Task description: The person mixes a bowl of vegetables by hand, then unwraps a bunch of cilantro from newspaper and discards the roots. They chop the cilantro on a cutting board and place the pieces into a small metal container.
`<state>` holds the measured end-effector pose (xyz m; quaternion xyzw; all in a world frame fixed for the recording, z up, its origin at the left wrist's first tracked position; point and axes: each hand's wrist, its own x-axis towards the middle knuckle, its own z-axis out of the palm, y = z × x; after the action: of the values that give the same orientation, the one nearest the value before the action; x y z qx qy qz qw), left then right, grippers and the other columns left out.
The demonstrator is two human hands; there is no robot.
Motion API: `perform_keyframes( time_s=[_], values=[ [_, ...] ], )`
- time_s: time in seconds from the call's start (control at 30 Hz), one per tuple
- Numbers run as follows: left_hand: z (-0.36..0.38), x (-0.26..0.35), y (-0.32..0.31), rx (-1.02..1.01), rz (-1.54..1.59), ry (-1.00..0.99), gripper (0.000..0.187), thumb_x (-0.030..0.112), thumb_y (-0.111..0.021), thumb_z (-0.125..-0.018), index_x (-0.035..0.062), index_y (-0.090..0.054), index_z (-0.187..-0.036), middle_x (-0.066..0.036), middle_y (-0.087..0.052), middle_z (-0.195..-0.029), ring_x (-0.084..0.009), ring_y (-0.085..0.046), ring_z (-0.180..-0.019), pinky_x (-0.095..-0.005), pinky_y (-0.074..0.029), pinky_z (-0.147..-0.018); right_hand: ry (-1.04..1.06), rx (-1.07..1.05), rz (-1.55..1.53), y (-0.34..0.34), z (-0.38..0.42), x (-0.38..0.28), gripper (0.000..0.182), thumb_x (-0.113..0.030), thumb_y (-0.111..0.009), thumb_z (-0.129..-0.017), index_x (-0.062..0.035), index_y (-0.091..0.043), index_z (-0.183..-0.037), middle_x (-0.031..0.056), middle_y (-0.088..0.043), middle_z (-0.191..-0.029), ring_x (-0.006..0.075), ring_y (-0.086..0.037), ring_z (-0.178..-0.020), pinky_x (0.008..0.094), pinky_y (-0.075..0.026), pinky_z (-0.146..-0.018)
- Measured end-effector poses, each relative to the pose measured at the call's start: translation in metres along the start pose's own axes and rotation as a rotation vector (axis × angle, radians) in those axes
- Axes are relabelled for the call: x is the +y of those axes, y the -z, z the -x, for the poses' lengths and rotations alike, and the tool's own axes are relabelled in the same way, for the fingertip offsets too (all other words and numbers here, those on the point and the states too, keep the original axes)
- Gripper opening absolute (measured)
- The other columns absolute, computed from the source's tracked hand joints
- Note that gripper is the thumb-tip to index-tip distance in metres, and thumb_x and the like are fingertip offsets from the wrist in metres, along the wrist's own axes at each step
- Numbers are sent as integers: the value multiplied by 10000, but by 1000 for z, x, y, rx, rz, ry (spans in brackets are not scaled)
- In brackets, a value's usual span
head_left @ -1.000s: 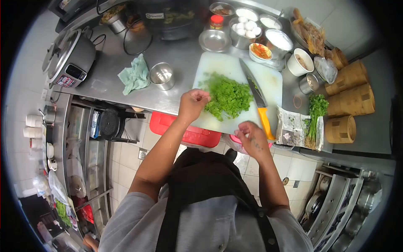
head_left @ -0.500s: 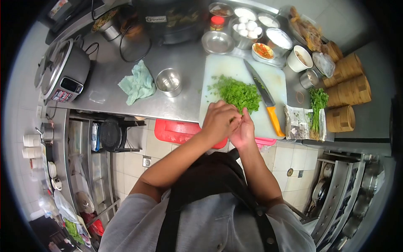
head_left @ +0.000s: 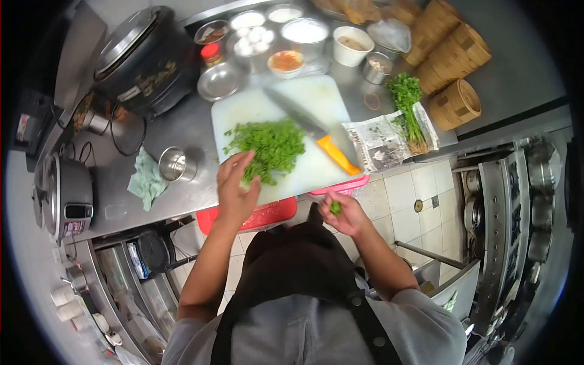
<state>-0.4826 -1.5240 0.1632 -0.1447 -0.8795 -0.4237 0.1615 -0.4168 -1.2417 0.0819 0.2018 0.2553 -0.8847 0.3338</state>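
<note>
Chopped green herbs [head_left: 274,146] lie in a heap on the white cutting board [head_left: 304,173]. My left hand [head_left: 236,188] is at the heap's lower left edge, fingers spread, holding nothing. Off the board's front edge, my right hand [head_left: 342,214] is closed around a small bit of green herb [head_left: 335,208]. To the right of the heap lies a knife with an orange handle [head_left: 338,156], its blade pointing to the upper left. Bits of herb cling to the blade. Neither hand touches the knife.
Herb stalks [head_left: 412,118] rest on newspaper [head_left: 380,145] at the right. Bowls, eggs [head_left: 254,41] and bamboo steamers [head_left: 455,104] stand behind. A steel cup [head_left: 177,164] and green cloth [head_left: 146,181] are at the left, near a cooker [head_left: 68,198]. Red lid [head_left: 267,214] below the counter.
My hands, together over the board's front edge before, have parted. My left hand has opened by the herbs; my right has moved off the board with some green. The camera view has turned.
</note>
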Motion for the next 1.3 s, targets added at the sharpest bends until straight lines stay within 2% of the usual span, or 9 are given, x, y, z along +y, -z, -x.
perform_keyframes(
  time_s=[0.23, 0.3, 0.37, 0.47, 0.57, 0.77, 1.1, 1.2, 1.3],
  values=[
    [26, -27, 15, 102, -162, 184, 453, 15, -680, -811, 40, -596, -1256, -143, -583, -1240, -293, -534, -1173, -366, -421, -1006, -20, 729, 79, 313, 33, -58, 178, -243, -485, -958, -98, -541, -869, 71, -594, -776, 164, -547, -630, 289, -429, -496],
    [33, -25, 17, 158, -225, 262, 435, 56, -674, -854, 78, -587, -1279, -116, -564, -1307, -248, -559, -1164, -383, -449, -952, 385, 472, -418, 354, 2, -106, 448, -442, -423, -996, -61, -534, -1205, 204, -623, -1105, 369, -615, -980, 453, -546, -837],
    [35, 2, 8, 247, -135, 411, 374, 107, -691, -882, 32, -590, -1235, -158, -588, -1261, -264, -561, -1150, -363, -433, -961, 513, 1073, -467, 288, -3, -125, 718, -607, -410, -960, -53, -414, -1416, 222, -529, -1337, 462, -466, -1253, 546, -442, -1020],
    [57, 29, -1, 121, -18, 577, 434, 260, -643, -939, 20, -555, -1290, -125, -627, -1215, -235, -589, -1099, -351, -455, -890, 108, 891, 412, 379, -5, -39, 844, -665, -446, -912, -66, -328, -1495, 203, -403, -1480, 412, -331, -1387, 561, -391, -1061],
    [95, 35, -9, 21, 202, 907, 525, 427, -534, -984, 19, -542, -1315, -117, -648, -1181, -223, -608, -1059, -350, -467, -863, 131, -219, 1860, 321, -8, 11, 209, -190, -624, -891, -67, -696, -1044, 112, -695, -899, 263, -671, -883, 378, -549, -744],
    [148, 44, -7, 262, 880, 1434, 700, 596, -278, -1006, 18, -463, -1356, -182, -587, -1278, -297, -596, -1112, -467, -491, -885, 478, -686, 1527, -51, -2, -24, 306, -276, -612, -944, -64, -616, -1164, 145, -647, -1126, 320, -624, -1059, 385, -500, -907],
    [194, 91, 126, 1253, 1602, 808, 839, 739, -296, -910, 61, -409, -1392, -250, -365, -1491, -462, -344, -1366, -700, -279, -1053, 822, -1594, 1351, -214, -74, 204, 661, -499, -531, -940, -156, -373, -1483, 151, -361, -1528, 339, -300, -1436, 495, -210, -1178],
    [211, 85, 160, 1361, 846, 875, 875, 732, -297, -917, 63, -298, -1480, -202, -293, -1553, -361, -262, -1435, -541, -146, -1164, -53, -1185, 1870, -206, -138, 267, 794, -699, -318, -937, -156, -312, -1517, 229, -281, -1551, 378, -251, -1442, 583, -190, -1153],
    [265, 1, 151, 731, -207, 708, 951, 755, -200, -918, 58, -114, -1559, -204, -210, -1590, -342, -160, -1480, -521, -18, -1178, -1031, -576, 985, -251, -128, 301, 1001, -837, -220, -862, -115, -187, -1555, 262, -231, -1562, 394, -285, -1421, 558, -270, -1125]
  ],
)
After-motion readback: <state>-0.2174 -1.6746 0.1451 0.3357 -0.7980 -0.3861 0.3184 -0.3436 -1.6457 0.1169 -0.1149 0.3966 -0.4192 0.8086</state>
